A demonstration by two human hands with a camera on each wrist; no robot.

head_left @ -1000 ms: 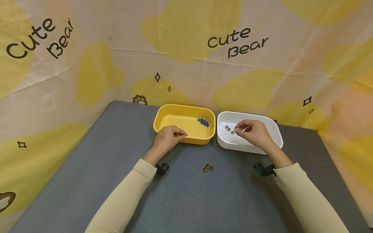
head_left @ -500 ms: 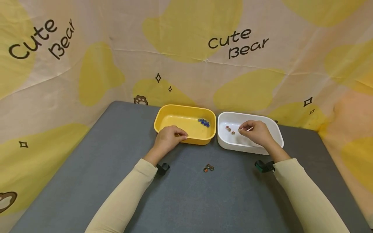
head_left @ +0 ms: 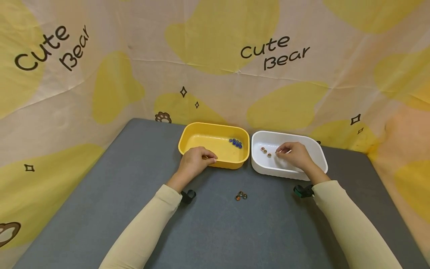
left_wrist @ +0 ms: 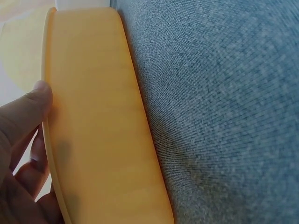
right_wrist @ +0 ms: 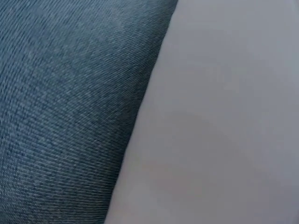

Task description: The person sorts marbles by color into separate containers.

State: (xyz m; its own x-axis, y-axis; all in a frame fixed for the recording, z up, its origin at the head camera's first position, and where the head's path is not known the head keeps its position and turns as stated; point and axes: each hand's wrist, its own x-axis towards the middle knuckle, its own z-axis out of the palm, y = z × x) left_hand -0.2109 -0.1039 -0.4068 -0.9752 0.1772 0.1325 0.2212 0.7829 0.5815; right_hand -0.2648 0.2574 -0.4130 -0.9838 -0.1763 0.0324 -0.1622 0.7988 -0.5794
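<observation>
My left hand (head_left: 195,161) grips the near rim of a yellow plastic bin (head_left: 231,164). In the left wrist view the thumb (left_wrist: 39,95) lies on the outer side of the bin wall and the fingers curl inside. Several blue marbles (head_left: 236,143) are grouped in the bin's right end. Over the white bin (head_left: 279,173) reaches my right hand (head_left: 295,154), pinching a small marble (head_left: 276,152) at its fingertips, low in the bin. Left of it, brownish marbles (head_left: 265,151) lie on the bin floor. The right wrist view has only the white bin's outer wall (right_wrist: 210,116) and cloth.
Three brownish marbles (head_left: 241,196) sit together on the grey tabletop (head_left: 215,231), in front of the bins. The two bins stand side by side near the back edge. A printed cloth (head_left: 208,41) hangs behind and along the sides.
The right hand has shifted slightly right within the white bin, then lower, with the marble at its fingertips. The left hand keeps its hold on the yellow bin. The head view has tilted slightly.
</observation>
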